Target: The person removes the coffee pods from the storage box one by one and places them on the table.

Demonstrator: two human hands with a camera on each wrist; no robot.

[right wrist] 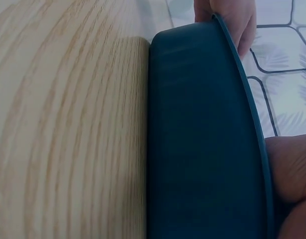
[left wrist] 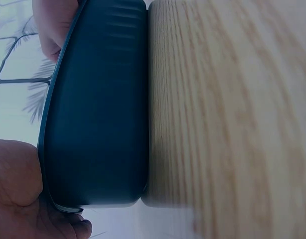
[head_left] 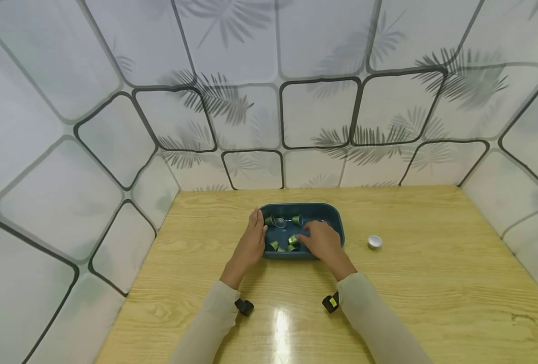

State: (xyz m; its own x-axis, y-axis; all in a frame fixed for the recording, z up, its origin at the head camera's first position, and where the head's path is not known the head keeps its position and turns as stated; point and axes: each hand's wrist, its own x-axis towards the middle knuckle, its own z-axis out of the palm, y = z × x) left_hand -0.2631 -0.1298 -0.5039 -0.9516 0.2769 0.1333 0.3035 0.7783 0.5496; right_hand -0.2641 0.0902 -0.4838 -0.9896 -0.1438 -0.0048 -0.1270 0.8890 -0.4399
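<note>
A dark blue, rounded rectangular tray sits on the table with several green coffee capsules inside. At its left end my left hand grips the rim, fingers along the outside and thumb over the edge. My right hand reaches in over the front right side, index finger and thumb apart. The thumb tip lies right beside a bright green capsule; whether it touches is unclear. In both wrist views the tray's outer wall hides the capsules.
To the right of the tray, a small silvery-white round piece lies on the wooden table. Patterned fabric walls enclose the table at the back and both sides. Black wrist cameras hang below both forearms.
</note>
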